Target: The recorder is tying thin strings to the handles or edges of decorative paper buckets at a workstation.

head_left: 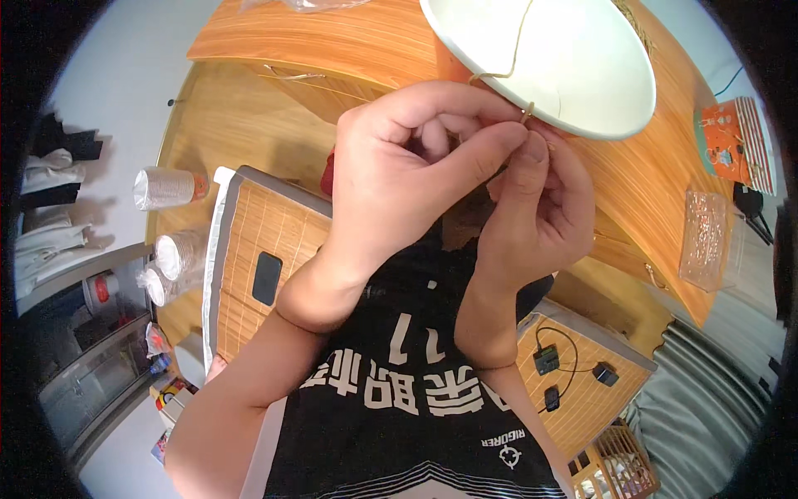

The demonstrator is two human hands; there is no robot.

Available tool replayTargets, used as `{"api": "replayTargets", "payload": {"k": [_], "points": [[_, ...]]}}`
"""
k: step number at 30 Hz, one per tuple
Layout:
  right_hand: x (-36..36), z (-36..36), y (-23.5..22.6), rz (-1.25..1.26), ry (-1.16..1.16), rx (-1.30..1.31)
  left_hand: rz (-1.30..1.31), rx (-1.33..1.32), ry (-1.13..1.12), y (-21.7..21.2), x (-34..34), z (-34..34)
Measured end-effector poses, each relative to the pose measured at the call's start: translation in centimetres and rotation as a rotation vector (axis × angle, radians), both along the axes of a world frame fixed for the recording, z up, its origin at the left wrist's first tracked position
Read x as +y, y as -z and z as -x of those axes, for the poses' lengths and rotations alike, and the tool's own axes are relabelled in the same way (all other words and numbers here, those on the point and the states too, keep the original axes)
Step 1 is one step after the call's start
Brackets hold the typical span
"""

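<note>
A large white bowl-shaped piece [582, 71] with a smooth rim rests tilted on the wooden desk in front of me. Across its inside runs a thin tan cord [517, 51], which bends over the near rim. My left hand [399, 170] is closed just below that rim, thumb and forefinger pinching the cord near a small loop. Close against it, my right hand [536, 212] has thumb and fingers pressed together at the same spot. The fingertips of both hands nearly touch, and they hide the cord's end.
The wood-grain desk [366, 33] has drawers with metal handles. An orange patterned carton [731, 145] and a clear plastic box [703, 237] sit at right. A black phone [267, 278] lies on a bamboo mat at left; stacked plastic cups [165, 189] stand beyond. Cabled chargers [546, 359] lie lower right.
</note>
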State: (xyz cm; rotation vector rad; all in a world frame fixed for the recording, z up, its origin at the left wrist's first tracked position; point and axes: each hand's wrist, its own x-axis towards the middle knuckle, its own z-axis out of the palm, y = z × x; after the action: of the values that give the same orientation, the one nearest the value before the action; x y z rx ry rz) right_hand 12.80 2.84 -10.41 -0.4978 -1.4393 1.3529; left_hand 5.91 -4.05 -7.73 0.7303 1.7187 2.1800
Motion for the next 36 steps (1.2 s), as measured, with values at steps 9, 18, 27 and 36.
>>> {"api": "replayTargets", "payload": {"k": [9,18,27,36], "points": [[2.2,-0.8,-0.4,-0.611,0.124,-0.149,0.080,0.189,-0.097,0.0,0.1,0.4],[6.5,-1.2,-6.4,-1.317,0.033,-0.308,0.119,0.612,-0.196,0.1,-0.2,1.1],[6.3,-0.1,-6.3,-1.003,-0.090,-0.254,-0.035,0.558,-0.102,1.3,-0.2,1.8],[7.7,-0.7,-5.9,-1.245,-0.139,-0.265,-0.070,0.593,-0.143,1.7,0.0,1.6]]}}
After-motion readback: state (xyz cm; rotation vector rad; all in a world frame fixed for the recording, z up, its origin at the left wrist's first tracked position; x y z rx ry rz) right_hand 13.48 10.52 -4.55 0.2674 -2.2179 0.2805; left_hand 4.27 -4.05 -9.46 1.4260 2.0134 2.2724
